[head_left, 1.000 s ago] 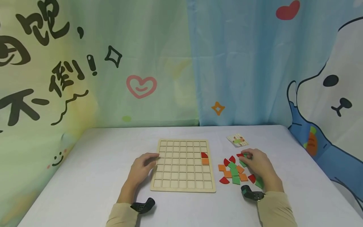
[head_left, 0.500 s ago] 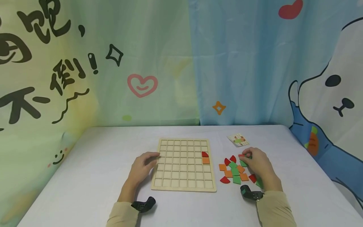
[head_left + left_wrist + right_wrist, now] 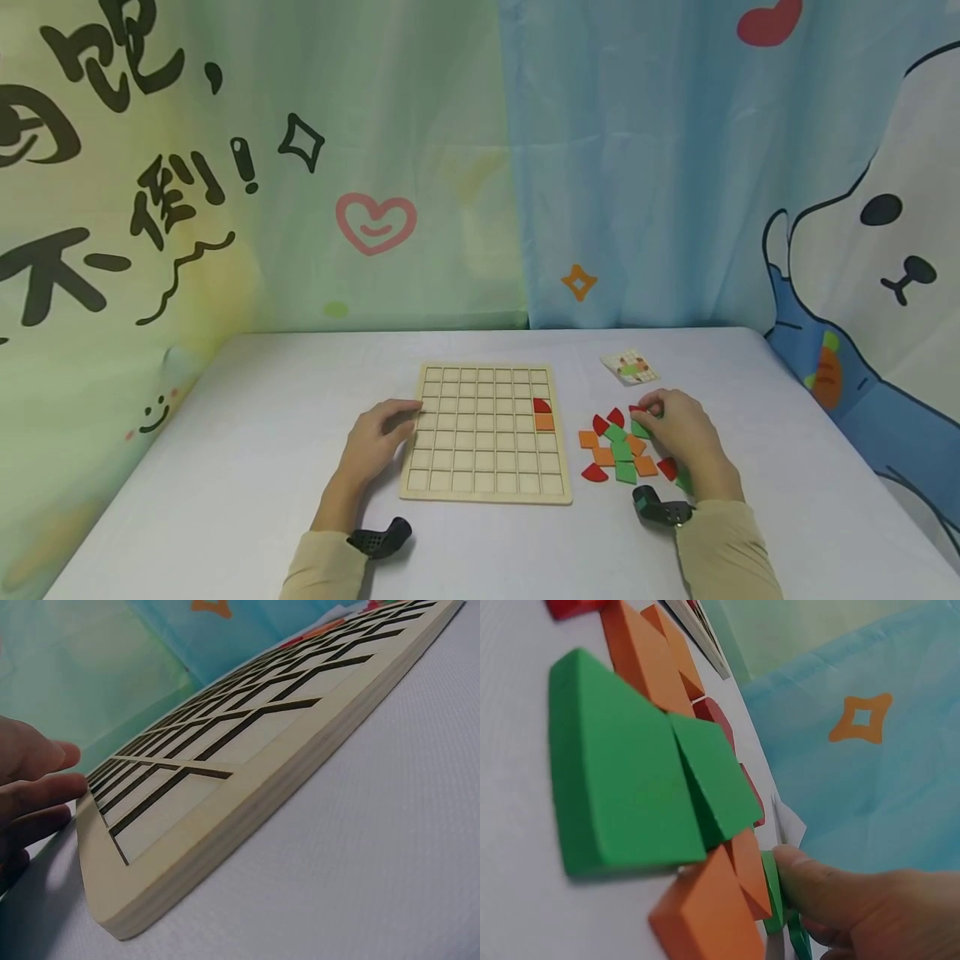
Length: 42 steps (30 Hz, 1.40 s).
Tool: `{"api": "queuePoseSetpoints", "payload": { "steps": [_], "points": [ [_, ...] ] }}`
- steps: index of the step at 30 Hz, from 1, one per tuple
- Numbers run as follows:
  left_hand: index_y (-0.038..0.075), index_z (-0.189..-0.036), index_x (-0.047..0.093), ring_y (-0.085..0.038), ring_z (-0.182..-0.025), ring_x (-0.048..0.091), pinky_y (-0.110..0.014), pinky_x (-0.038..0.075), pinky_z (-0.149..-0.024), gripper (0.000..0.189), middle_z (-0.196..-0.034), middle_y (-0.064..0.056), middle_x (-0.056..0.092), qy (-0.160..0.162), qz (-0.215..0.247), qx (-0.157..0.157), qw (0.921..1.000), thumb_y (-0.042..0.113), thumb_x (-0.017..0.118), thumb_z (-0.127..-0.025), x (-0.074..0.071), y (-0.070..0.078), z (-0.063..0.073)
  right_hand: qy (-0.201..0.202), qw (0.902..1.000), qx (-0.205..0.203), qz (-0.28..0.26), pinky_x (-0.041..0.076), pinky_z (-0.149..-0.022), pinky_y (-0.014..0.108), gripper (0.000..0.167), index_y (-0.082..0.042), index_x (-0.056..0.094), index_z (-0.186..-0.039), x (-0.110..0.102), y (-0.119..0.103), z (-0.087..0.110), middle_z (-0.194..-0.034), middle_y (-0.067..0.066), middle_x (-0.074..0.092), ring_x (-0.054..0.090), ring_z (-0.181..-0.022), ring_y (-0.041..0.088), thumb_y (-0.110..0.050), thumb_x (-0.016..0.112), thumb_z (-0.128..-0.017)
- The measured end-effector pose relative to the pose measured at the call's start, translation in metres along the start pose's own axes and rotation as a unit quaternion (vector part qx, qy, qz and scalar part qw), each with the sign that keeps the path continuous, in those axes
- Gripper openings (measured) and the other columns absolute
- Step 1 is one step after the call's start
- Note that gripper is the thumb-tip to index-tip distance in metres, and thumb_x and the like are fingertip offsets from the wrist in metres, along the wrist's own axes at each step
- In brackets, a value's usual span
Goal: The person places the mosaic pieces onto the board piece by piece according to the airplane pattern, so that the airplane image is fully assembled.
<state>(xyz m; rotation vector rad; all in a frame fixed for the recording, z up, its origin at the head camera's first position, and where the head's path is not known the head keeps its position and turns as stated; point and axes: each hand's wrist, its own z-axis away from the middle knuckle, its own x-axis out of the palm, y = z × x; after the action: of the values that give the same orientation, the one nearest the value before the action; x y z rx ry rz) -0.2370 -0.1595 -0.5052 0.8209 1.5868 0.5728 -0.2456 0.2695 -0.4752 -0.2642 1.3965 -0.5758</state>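
My left hand rests at the left edge of a square wooden grid board. In the left wrist view its loosely bent fingers are at the board's rim, not wrapped round it. A red quarter-round piece and an orange square sit in grid cells near the right side. My right hand is at the far end of the loose pieces, thumb and fingers curled around a green piece, partly hidden. Another green piece stands beside the thumb.
Several loose red, orange and green pieces lie right of the board. A small pattern card lies behind them on the white tabletop. A curtain hangs behind the table.
The right fingers shift slightly among the red and green pieces at the far end. The left hand and the board stay in place; the head view moves a little.
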Motion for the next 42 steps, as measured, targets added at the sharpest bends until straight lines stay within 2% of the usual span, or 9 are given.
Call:
{"api": "queuePoseSetpoints", "payload": {
  "steps": [6,13,19,22,26,29,33,42],
  "points": [
    [0.018,-0.119,0.066,-0.027,-0.128,0.050,-0.049,0.035,-0.112,0.032,-0.128,-0.004,0.062,0.002,0.002,-0.005,1.0000,0.019,0.061,-0.087,-0.0002,-0.0001,0.0002,0.002,0.9999,-0.006,-0.011,0.049,-0.078,0.041,0.035,-0.004,0.055,-0.110,0.0010,-0.0013,-0.0012,-0.098,0.014,0.055,0.049,-0.094,0.031,-0.028,0.068,-0.087],
    [0.019,-0.118,0.066,-0.026,-0.128,0.050,-0.048,0.035,-0.112,0.032,-0.128,-0.004,0.062,0.001,0.007,-0.016,0.9998,0.021,0.061,-0.087,0.0004,0.0023,0.0002,0.007,0.9999,-0.011,-0.007,0.046,-0.067,0.028,0.034,-0.006,0.056,-0.115,0.0020,-0.0017,0.0012,-0.097,0.014,0.056,0.049,-0.093,0.029,-0.027,0.065,-0.090],
    [0.019,-0.118,0.066,-0.026,-0.130,0.049,-0.048,0.034,-0.113,0.032,-0.129,-0.003,0.062,-0.002,0.009,-0.017,0.9998,0.021,0.060,-0.087,0.0003,0.0012,-0.0015,-0.005,0.9998,-0.015,-0.011,0.053,-0.076,0.040,0.048,-0.001,0.051,-0.130,-0.0001,-0.0001,0.0015,-0.110,0.022,0.056,0.048,-0.098,0.034,-0.032,0.055,-0.095],
    [0.019,-0.118,0.066,-0.026,-0.130,0.049,-0.048,0.034,-0.113,0.032,-0.129,-0.003,0.062,-0.003,0.010,-0.015,0.9998,0.020,0.060,-0.087,0.0000,0.0004,-0.0020,-0.010,0.9996,-0.016,-0.022,0.052,-0.076,0.038,0.047,-0.003,0.051,-0.132,-0.0003,-0.0005,0.0004,-0.110,0.021,0.055,0.047,-0.100,0.034,-0.032,0.051,-0.095],
    [0.019,-0.118,0.066,-0.025,-0.130,0.049,-0.047,0.034,-0.113,0.032,-0.129,-0.003,0.062,-0.004,0.010,-0.017,0.9998,0.021,0.059,-0.088,-0.0002,0.0001,-0.0018,-0.011,0.9988,-0.022,-0.043,0.046,-0.067,0.028,0.047,-0.006,0.056,-0.128,-0.0001,-0.0031,0.0006,-0.093,0.013,0.054,0.048,-0.093,0.027,-0.037,0.057,-0.093],
    [0.019,-0.119,0.066,-0.025,-0.130,0.049,-0.047,0.034,-0.113,0.032,-0.129,-0.002,0.062,-0.003,0.009,-0.017,0.9998,0.021,0.059,-0.088,-0.0001,0.0000,-0.0015,-0.013,0.9979,-0.029,-0.056,0.040,-0.061,0.026,0.049,-0.007,0.059,-0.122,-0.0008,-0.0054,0.0016,-0.083,0.008,0.051,0.049,-0.085,0.022,-0.042,0.063,-0.088],
    [0.020,-0.119,0.066,-0.025,-0.130,0.049,-0.047,0.034,-0.113,0.032,-0.129,-0.002,0.062,-0.003,0.010,-0.018,0.9998,0.021,0.059,-0.088,-0.0003,0.0005,-0.0010,-0.019,0.9974,-0.036,-0.059,0.040,-0.061,0.025,0.048,-0.007,0.060,-0.114,-0.0019,-0.0072,0.0027,-0.085,0.007,0.053,0.049,-0.084,0.022,-0.043,0.068,-0.084],
    [0.020,-0.118,0.066,-0.024,-0.130,0.050,-0.045,0.034,-0.113,0.031,-0.128,-0.002,0.062,-0.004,0.006,-0.013,0.9999,0.021,0.059,-0.088,-0.0006,0.0001,-0.0017,-0.020,0.9974,-0.047,-0.050,0.042,-0.064,0.025,0.044,-0.009,0.064,-0.107,-0.0024,-0.0065,0.0039,-0.087,0.005,0.062,0.051,-0.085,0.022,-0.047,0.068,-0.083]
  ]
}}
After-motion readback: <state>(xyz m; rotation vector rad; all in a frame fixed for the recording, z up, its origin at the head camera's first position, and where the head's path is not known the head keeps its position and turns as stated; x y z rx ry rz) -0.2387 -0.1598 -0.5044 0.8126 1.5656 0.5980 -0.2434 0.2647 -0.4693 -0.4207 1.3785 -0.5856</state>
